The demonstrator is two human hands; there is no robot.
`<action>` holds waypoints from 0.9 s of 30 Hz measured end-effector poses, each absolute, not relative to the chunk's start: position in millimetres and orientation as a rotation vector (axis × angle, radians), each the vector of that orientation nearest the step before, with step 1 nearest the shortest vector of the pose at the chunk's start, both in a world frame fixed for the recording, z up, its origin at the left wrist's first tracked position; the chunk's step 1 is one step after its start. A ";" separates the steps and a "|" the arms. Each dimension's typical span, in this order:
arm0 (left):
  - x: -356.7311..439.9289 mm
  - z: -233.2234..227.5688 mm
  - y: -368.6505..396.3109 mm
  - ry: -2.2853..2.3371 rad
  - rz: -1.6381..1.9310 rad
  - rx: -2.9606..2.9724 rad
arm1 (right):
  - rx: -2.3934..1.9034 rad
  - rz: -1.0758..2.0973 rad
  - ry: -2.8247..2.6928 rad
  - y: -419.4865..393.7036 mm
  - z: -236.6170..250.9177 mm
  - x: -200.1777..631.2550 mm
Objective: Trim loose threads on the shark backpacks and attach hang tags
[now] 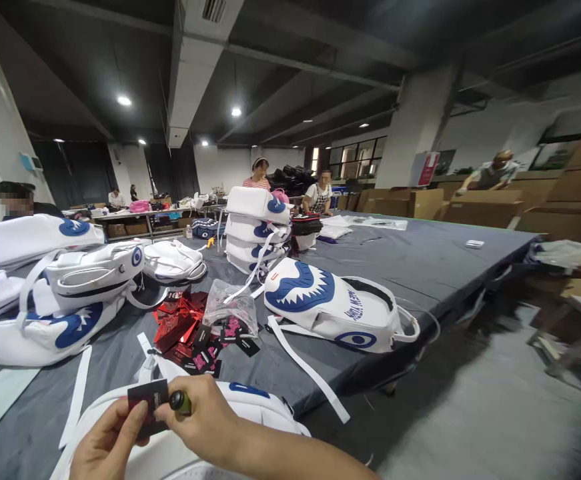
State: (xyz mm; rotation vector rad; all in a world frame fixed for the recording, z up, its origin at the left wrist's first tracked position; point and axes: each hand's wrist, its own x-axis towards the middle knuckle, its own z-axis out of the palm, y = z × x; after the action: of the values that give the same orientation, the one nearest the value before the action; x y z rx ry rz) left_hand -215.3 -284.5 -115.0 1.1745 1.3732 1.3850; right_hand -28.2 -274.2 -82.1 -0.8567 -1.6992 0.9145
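Observation:
My left hand pinches a black hang tag with small pale lettering. Against the tag's right edge is my right hand, its fingers wrapped round a small green tool with a black end; its working tip is hidden. Beneath both hands lies a white backpack with a blue mark, partly cut off by the lower picture edge. Just beyond it are a heap of shiny red tags, several black and pink tags, and a clear plastic bag.
A white and blue shark-mouth backpack lies right of the tags. More backpacks are stacked at left and mid-table. Dark cloth covers the table. Several people work farther off, one beside cardboard boxes.

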 end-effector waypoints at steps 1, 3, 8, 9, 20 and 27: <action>-217.6 -117.2 -286.3 1.370 1.372 1.196 | -0.851 0.889 -1.715 -276.9 -84.0 -32.5; -222.1 -119.8 -290.7 1.331 1.348 1.213 | -0.860 0.936 -1.674 -278.6 -85.9 -38.5; -230.2 -120.2 -303.2 1.102 1.151 1.063 | -0.859 1.664 -1.444 -271.0 -77.9 -45.3; -231.4 -121.3 -304.7 1.100 1.146 1.062 | -0.856 1.706 -1.450 -269.8 -76.2 -46.4; -247.3 -131.9 -314.2 1.118 1.225 1.205 | -0.872 1.802 -1.696 -256.4 -88.6 -48.6; -251.2 -136.9 -311.3 1.127 1.299 1.290 | -0.986 1.261 -1.933 -261.0 -95.8 -59.9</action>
State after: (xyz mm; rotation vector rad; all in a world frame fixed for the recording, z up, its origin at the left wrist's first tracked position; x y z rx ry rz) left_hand -251.2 -311.3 -136.9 1.2896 1.1275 1.2989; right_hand -59.9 -261.0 -95.8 -0.9856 -1.9331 1.2608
